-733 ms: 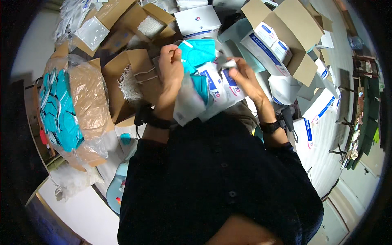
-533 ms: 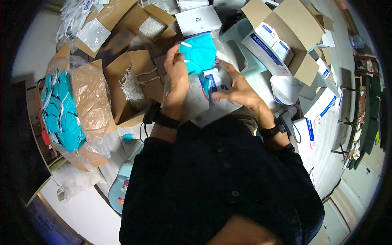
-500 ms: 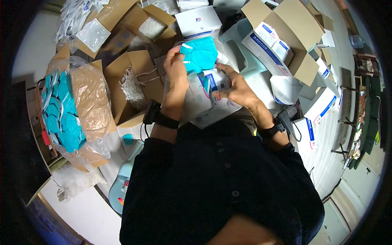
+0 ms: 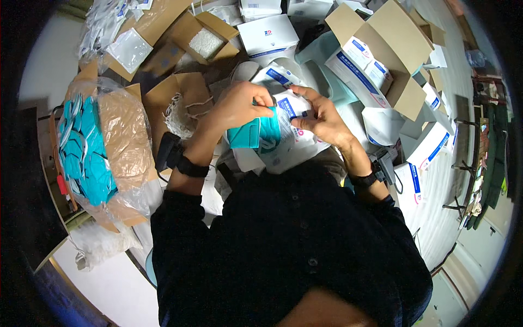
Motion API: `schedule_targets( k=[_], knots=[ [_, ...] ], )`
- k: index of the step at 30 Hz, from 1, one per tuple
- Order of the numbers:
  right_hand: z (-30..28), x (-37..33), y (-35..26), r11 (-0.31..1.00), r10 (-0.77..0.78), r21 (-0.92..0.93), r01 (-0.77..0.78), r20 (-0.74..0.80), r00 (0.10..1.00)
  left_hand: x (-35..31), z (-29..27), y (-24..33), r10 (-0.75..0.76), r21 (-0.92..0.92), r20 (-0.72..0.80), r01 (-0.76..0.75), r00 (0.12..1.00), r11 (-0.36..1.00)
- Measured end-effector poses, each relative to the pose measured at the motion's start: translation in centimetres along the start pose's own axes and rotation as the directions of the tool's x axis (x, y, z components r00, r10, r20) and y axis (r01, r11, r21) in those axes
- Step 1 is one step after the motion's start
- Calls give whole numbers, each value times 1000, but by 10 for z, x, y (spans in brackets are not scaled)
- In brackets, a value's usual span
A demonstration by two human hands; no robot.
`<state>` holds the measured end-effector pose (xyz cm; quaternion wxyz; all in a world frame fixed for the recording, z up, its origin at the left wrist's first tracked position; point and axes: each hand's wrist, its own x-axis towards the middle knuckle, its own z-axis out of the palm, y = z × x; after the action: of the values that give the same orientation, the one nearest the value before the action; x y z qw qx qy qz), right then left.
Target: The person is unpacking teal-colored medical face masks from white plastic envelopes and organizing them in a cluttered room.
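Observation:
A teal folded face mask (image 4: 245,135) hangs from my left hand (image 4: 239,106), whose fingers are closed on its upper edge. Part of the teal material lies against the mouth of a white printed plastic bag (image 4: 294,144). My right hand (image 4: 327,120) grips the bag's right side between thumb and fingers. The bag rests over my lap, and whether the mask's lower end is inside it I cannot tell. Behind my hands lies another white packet with a blue label (image 4: 277,75).
At the left, a plastic-lined carton holds many teal masks (image 4: 84,152). Open cardboard boxes (image 4: 180,87) with white cords or filler stand beyond. A closed white box (image 4: 268,36) sits at the back; a large open carton (image 4: 395,49) with white boxes stands at the right.
My left hand has brought the teal mask down and toward me, from above the bag to its opening. The right hand stays at the bag.

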<state>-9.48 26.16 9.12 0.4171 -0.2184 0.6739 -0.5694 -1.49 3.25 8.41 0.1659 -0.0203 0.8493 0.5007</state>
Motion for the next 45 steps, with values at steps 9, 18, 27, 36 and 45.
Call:
schedule_targets(
  k=[9,18,27,36,45],
  knots=[
    [-3,3,29,927,-134,-343,149,68,989,-1,-79,-94,290,56,-699,-354,654,934],
    [-20,11,57,956,-279,-108,271,-67,958,22,-94,-43,-5,-2,-327,5,945,1000],
    [0,-2,21,840,-434,-372,396,-20,901,87,12,-68,-283,106,-216,310,935,945],
    [10,-10,7,981,-123,-173,84,-226,966,63,-1,-20,-28,-116,-475,-31,880,993],
    [-20,14,-20,925,-377,-125,359,-182,908,19,-18,59,371,365,-214,-278,904,889]
  ],
)
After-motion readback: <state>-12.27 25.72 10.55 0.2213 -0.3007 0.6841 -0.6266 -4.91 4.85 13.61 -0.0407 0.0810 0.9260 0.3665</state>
